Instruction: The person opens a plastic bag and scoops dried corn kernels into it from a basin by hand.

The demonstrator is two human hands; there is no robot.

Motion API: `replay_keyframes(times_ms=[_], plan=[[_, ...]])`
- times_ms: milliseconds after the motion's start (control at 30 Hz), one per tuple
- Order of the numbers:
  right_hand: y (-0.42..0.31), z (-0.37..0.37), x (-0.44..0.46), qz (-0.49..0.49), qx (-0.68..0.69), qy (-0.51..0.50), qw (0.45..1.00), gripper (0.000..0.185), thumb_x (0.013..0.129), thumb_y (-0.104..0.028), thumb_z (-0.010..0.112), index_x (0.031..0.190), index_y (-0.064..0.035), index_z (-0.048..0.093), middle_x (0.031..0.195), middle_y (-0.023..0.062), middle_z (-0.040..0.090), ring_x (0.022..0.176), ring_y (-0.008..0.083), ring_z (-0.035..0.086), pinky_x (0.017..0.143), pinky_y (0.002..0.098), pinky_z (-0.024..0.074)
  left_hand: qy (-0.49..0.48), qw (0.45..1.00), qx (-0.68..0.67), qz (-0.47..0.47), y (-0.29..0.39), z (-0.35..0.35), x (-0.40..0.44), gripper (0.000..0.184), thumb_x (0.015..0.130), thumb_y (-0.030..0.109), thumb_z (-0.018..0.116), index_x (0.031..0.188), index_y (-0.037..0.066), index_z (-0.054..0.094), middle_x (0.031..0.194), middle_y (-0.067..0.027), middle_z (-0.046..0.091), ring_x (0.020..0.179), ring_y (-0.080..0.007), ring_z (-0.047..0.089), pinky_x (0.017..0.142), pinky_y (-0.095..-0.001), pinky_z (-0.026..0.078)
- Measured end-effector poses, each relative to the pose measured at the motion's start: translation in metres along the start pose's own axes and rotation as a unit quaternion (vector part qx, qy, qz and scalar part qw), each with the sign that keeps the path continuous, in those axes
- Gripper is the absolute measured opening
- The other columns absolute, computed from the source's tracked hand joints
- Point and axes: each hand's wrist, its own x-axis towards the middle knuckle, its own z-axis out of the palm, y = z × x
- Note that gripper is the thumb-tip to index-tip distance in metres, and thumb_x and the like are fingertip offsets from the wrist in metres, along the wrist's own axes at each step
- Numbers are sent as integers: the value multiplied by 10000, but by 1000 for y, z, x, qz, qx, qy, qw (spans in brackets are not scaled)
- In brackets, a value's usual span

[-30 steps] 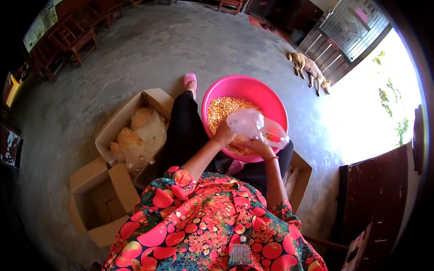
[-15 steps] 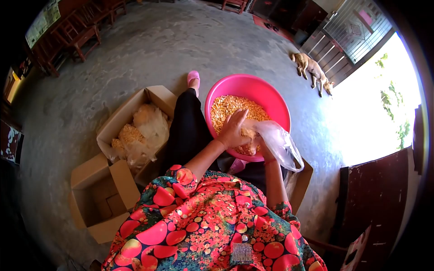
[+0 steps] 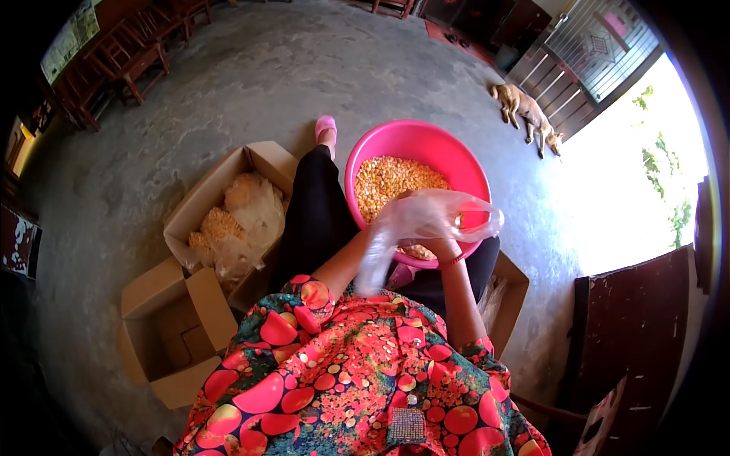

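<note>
A pink basin (image 3: pixel 460 159) with yellow-orange cracked corn (image 3: pixel 395 182) in it stands between my legs. Over its near side, a clear plastic bag (image 3: pixel 376 262) stretches across both hands, with one loose end hanging to the left and the other reaching right. My left hand (image 3: pixel 399 216) grips the bag from the left, its fingers partly veiled by the plastic. My right hand (image 3: pixel 437 237), with a red cord at the wrist, is closed on the bag's gathered part. Some pale corn (image 3: pixel 418 252) shows just below the hands; whether it lies inside the bag is unclear.
At left are a cardboard box (image 3: pixel 182 216) with bagged corn (image 3: pixel 222 226) and another open box (image 3: pixel 152 292). A third box (image 3: pixel 517 292) stands by my right leg. A dog (image 3: pixel 525 110) lies near the doorway. Wooden chairs (image 3: pixel 125 64) stand far left.
The bag's loose part has swung from the right across both hands, and one end now hangs leftward. My left hand, formerly bare over the corn, is now partly behind the plastic.
</note>
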Motion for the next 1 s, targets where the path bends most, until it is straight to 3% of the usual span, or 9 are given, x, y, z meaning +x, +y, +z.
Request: replay_keyframes(times_ms=[100, 133, 200, 333, 533, 667, 867, 933, 1000], plan=[[-19, -46, 21, 16, -36, 7, 999, 191, 756, -171, 562, 927, -84, 555, 856, 12, 555, 805, 185, 529, 739, 338, 441, 31, 967, 251, 25, 10, 2, -5, 219, 856, 201, 465, 1016, 68, 534, 942, -66, 584, 848, -167, 550, 815, -301, 411], [-18, -70, 29, 14, 181, 93, 979, 240, 722, -128, 586, 954, -76, 548, 890, 10, 555, 818, 180, 534, 718, 338, 445, 40, 947, 317, 30, 13, 2, -6, 212, 860, 200, 459, 1006, 69, 540, 937, -64, 586, 842, -163, 550, 803, -301, 414], [-9, -93, 46, 55, 602, 65, 794, 431, 681, -3, 606, 1094, -46, 489, 1070, 39, 514, 960, 155, 508, 725, 297, 448, 58, 922, 380, 42, 23, 3, -7, 201, 869, 199, 449, 986, 70, 551, 927, -60, 590, 830, -156, 549, 779, -302, 420], [-9, -143, 50, 238, 641, 229, 693, 448, 759, 20, 554, 1184, -43, 425, 1149, 61, 468, 1004, 127, 485, 765, 240, 432, 125, 920, 372, 1, 36, 3, -1, 199, 886, 196, 429, 946, 73, 573, 906, -52, 598, 806, -142, 546, 730, -303, 432], [-8, -115, -38, 337, 440, 297, 777, 310, 719, -7, 555, 1026, -34, 526, 1022, 79, 526, 972, 177, 492, 750, 283, 418, 214, 947, 234, -46, 10, -8, 2, 399, 921, 321, 340, 793, 74, 626, 725, -26, 598, 681, -100, 529, 673, -248, 418], [-41, -83, -132, 197, 201, -43, 959, 223, 645, -81, 617, 867, -91, 602, 935, 84, 553, 1005, 256, 485, 855, 372, 371, 221, 940, 253, -49, 7, -9, 0, 411, 917, 335, 343, 790, 56, 617, 742, -34, 596, 678, -104, 536, 666, -245, 429], [35, -35, -237, 574, 58, 175, 798, 449, 698, -29, 563, 1131, -28, 445, 1151, 176, 450, 1084, 335, 425, 935, 369, 338, 257, 944, 196, -64, 14, -5, 5, 411, 904, 356, 372, 773, 39, 599, 760, -61, 608, 691, -126, 549, 695, -268, 433], [33, -44, -217, 583, 118, 208, 777, 439, 701, -23, 551, 1128, -34, 451, 1175, 172, 434, 1119, 324, 397, 941, 362, 333, 249, 942, 216, -56, 9, -9, 4, 421, 900, 366, 376, 759, 33, 592, 748, -70, 609, 684, -130, 550, 692, -266, 435], [11, -46, -186, 478, 121, 174, 853, 439, 706, -61, 552, 1132, -44, 452, 1179, 170, 436, 1111, 318, 405, 956, 393, 306, 265, 953, 131, -67, 7, -10, 5, 434, 898, 374, 380, 737, 28, 586, 735, -73, 608, 690, -130, 551, 688, -265, 436]])
